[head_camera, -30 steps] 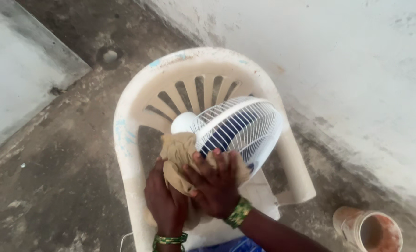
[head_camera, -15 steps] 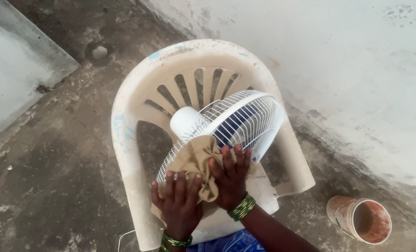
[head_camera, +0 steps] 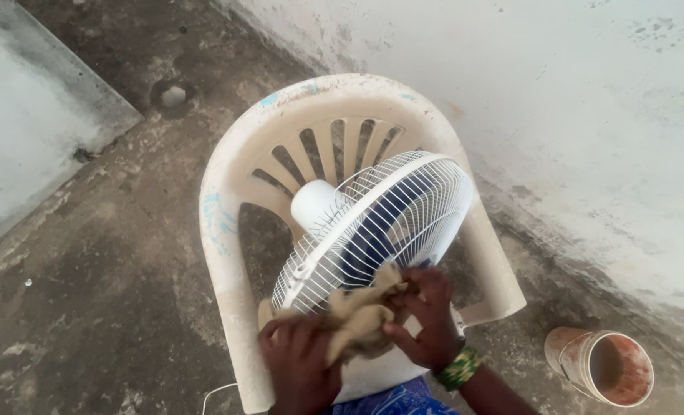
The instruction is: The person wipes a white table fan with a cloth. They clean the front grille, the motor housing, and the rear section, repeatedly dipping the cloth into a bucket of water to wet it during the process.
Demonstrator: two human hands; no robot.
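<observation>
item, nearest: left hand (head_camera: 299,369) and right hand (head_camera: 426,319), each grip pinching a crumpled tan cloth (head_camera: 361,319) pressed to the lower rim of a white fan grille (head_camera: 380,227), the fan leaning tilted on the seat of a cream plastic chair (head_camera: 226,200). risk, as judged: the cloth may snag in the thin wires or a hard push may tip the unsteady fan off the seat, and the thin white cord (head_camera: 219,393) by the chair leg could catch. item, farther right: rust-stained bucket (head_camera: 603,365) lying on its side on the concrete floor (head_camera: 88,292), mouth toward the camera, apparently holding nothing.
</observation>
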